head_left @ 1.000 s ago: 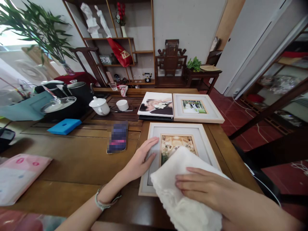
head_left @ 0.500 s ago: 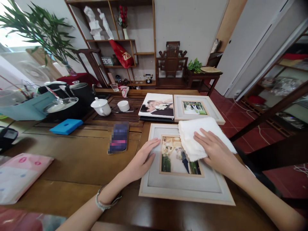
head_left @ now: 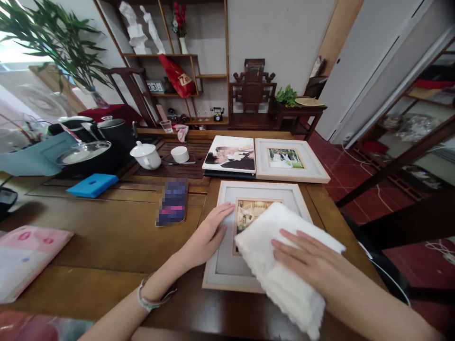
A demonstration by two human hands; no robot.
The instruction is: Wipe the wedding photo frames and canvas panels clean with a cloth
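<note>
A light wooden picture frame [head_left: 220,279] lies flat on the table, with a small wedding photo [head_left: 249,210] in its middle. My left hand [head_left: 209,232] rests on the frame's left side, open, its fingers stretched out. A folded white towel [head_left: 263,237] covers the frame's right and lower part and hangs over its front edge. My right hand [head_left: 302,255] holds the towel from above, fingers laid along it and thumb hidden. Much of the photo is under the towel.
Behind are a second framed photo [head_left: 261,161] and a white photo panel [head_left: 213,163]. To the left lie a phone [head_left: 173,201], a blue block [head_left: 92,184] and a pink-white packet [head_left: 31,258]. A lidded white cup [head_left: 145,156] and a small white bowl [head_left: 180,154] stand farther back.
My right hand has drawn the towel toward me and slightly left, so it now covers more of the photo and the frame's lower right. My left hand stays at the frame's left side.
</note>
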